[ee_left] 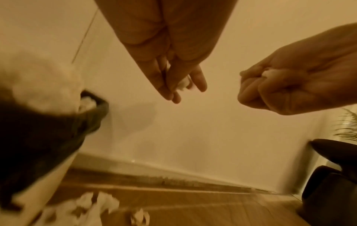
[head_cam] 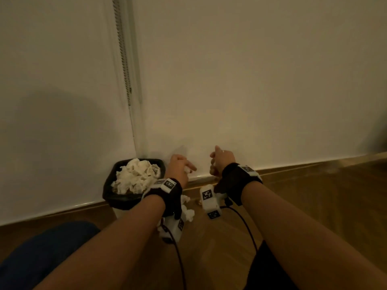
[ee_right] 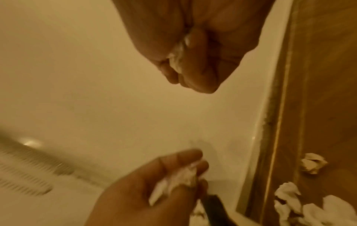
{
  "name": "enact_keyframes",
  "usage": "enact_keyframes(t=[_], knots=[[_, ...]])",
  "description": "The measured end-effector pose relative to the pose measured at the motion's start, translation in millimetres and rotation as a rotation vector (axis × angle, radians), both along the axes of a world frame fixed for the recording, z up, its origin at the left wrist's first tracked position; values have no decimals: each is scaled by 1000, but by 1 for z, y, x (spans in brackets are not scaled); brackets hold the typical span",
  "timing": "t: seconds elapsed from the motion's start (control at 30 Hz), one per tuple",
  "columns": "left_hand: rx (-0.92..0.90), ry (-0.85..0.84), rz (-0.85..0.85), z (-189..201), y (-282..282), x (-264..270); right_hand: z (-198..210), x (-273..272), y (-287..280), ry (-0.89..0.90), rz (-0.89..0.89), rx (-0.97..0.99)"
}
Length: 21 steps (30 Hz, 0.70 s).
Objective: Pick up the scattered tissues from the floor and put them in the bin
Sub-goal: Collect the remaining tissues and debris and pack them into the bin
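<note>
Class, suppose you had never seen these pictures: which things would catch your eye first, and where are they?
First, the black bin against the wall at lower left, heaped with crumpled white tissues. Next, the two raised hands beside it: the left hand pinches a tissue, and the right hand is closed round another. More loose tissues lie on the wooden floor below.

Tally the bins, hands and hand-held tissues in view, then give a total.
Bin: 1
Hands: 2 (left hand, right hand)
Held tissues: 2 (left-hand tissue, right-hand tissue)
Total: 5
</note>
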<state>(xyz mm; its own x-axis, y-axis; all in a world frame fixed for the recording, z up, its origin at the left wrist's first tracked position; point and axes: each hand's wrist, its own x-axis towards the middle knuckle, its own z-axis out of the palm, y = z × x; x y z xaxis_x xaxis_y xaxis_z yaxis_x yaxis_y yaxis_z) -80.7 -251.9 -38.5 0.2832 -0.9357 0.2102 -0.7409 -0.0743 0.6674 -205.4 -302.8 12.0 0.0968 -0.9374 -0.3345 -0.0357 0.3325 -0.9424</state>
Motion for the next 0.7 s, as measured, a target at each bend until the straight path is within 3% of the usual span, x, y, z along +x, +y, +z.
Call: enact_keyframes(t=[0.13,0.23,0.3,0.4,0.53,0.7], knots=[[-38,74,9,43,18,24,18,23,19,-55,140,-72],[12,244,10,65,29,48,23,39,25,124,200,-240],[62,151,25,74,34,64,24,46,26,225,210,-347],[84,-38,82,79,41,90,23,58,21,235,264,-299],[118,-33,141,67,42,115,13,76,11,290,420,-236],[142,-61,194,52,29,128,-17,100,6,514,636,-231]])
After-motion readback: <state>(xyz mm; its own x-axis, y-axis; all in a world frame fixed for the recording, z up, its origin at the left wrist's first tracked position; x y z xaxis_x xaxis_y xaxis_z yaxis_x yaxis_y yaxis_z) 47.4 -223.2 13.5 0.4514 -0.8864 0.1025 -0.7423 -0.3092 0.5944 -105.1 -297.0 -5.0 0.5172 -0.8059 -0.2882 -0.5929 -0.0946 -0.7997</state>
